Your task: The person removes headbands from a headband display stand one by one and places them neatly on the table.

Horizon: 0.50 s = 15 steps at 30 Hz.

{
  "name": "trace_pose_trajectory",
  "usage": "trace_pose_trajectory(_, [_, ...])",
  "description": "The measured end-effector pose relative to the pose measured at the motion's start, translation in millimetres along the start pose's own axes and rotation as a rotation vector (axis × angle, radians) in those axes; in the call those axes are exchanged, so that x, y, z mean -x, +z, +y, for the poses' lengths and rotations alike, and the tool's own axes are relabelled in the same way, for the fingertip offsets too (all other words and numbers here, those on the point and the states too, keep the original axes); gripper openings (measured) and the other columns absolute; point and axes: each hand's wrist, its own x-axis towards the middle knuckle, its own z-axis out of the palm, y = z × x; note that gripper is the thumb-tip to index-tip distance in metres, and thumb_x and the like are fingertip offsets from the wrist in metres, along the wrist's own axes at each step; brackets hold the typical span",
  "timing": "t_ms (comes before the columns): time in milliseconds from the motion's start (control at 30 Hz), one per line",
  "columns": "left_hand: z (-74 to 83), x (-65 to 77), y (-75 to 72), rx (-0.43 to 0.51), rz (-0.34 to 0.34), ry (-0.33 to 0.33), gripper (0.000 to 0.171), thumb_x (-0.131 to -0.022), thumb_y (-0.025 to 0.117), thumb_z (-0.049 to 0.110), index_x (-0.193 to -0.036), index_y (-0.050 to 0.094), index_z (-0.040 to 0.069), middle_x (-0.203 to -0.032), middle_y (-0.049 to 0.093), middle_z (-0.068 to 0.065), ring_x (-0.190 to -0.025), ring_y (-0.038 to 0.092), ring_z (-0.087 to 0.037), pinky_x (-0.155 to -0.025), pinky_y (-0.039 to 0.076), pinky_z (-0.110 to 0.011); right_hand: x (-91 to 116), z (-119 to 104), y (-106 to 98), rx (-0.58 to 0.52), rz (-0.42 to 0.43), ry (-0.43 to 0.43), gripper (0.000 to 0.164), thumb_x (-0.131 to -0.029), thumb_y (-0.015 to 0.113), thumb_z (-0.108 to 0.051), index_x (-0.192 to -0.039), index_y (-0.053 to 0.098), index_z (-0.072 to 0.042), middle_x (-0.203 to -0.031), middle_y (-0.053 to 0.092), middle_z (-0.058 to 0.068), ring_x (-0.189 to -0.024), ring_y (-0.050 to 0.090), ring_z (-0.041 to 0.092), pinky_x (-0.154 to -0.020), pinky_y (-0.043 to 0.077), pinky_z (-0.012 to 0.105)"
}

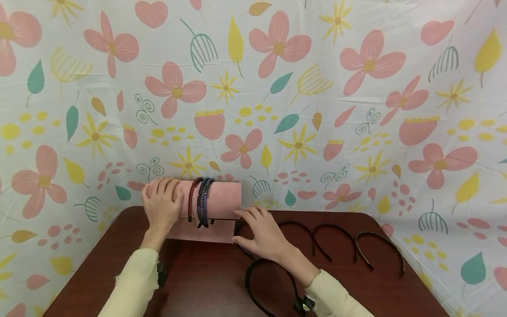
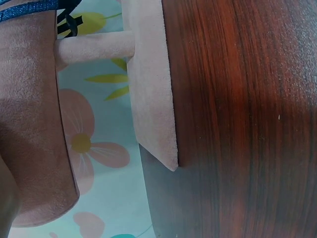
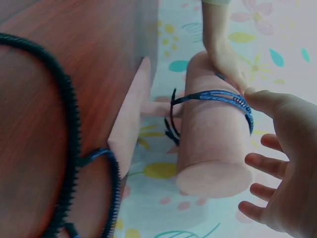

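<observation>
A pink padded headband stand (image 1: 225,200) lies across the far left of the table, its cylinder raised on a post above a flat base (image 2: 151,79). Around the cylinder sit a dark red headband (image 1: 192,198) and blue sparkly headbands (image 1: 203,200). My left hand (image 1: 161,202) holds the cylinder's left end, fingers curved over its top; only a sliver of it shows in the left wrist view. At the right end hovers my right hand (image 1: 263,233), fingers spread. The right wrist view shows nothing in that hand (image 3: 292,163).
Several dark headbands (image 1: 392,242) lie in a row along the table's right side. A black toothed headband (image 1: 248,284) lies nearer, beside my right wrist. Behind the wooden table (image 1: 206,281) hangs a flowered cloth (image 1: 253,110).
</observation>
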Motion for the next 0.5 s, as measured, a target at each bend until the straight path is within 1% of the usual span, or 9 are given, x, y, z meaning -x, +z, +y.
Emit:
trace_pose_trajectory(133, [-0.3,0.0,-0.3,0.004,0.0,-0.001,0.041,-0.098,0.042,0.04,-0.114,0.069,0.012,-0.12,0.065,-0.013,-0.12,0.052,-0.035,-0.109,0.021,-0.063,-14,-3,0,0.032,0.019,-0.007,0.063,-0.086,0.073,-0.048,-0.138,0.055,-0.017,-0.122,0.059,0.002,-0.122,0.05,0.029,-0.103,0.042,0.048])
trace_pose_trajectory(267, [-1.3,0.1,0.2,-0.002,0.003,0.0,0.041,-0.099,0.042,0.04,-0.114,0.069,0.012,-0.12,0.065,-0.012,-0.12,0.052,-0.035,-0.109,0.021,-0.063,-31,-6,-1,0.049,0.017,-0.003,0.064,-0.086,0.071,-0.05,-0.139,0.055,-0.016,-0.127,0.058,0.005,-0.124,0.049,0.031,-0.107,0.04,0.048])
trace_pose_trajectory(433, [-2.6,0.5,2.4,-0.007,0.009,0.0,0.042,-0.098,0.041,0.041,-0.114,0.069,0.013,-0.12,0.065,-0.012,-0.12,0.052,-0.034,-0.109,0.022,-0.064,-51,-9,-1,0.027,0.029,0.0,0.068,-0.086,0.071,-0.051,-0.14,0.053,-0.015,-0.135,0.055,0.008,-0.126,0.048,0.033,-0.108,0.038,0.05])
trace_pose_trajectory(500, [-2.5,0.3,3.3,-0.009,0.013,0.002,0.043,-0.098,0.041,0.042,-0.113,0.069,0.013,-0.12,0.065,-0.011,-0.12,0.052,-0.034,-0.108,0.023,-0.065,-58,-9,-1,0.005,0.037,0.002,0.069,-0.085,0.072,-0.051,-0.141,0.053,-0.015,-0.138,0.054,0.008,-0.128,0.047,0.033,-0.108,0.038,0.051])
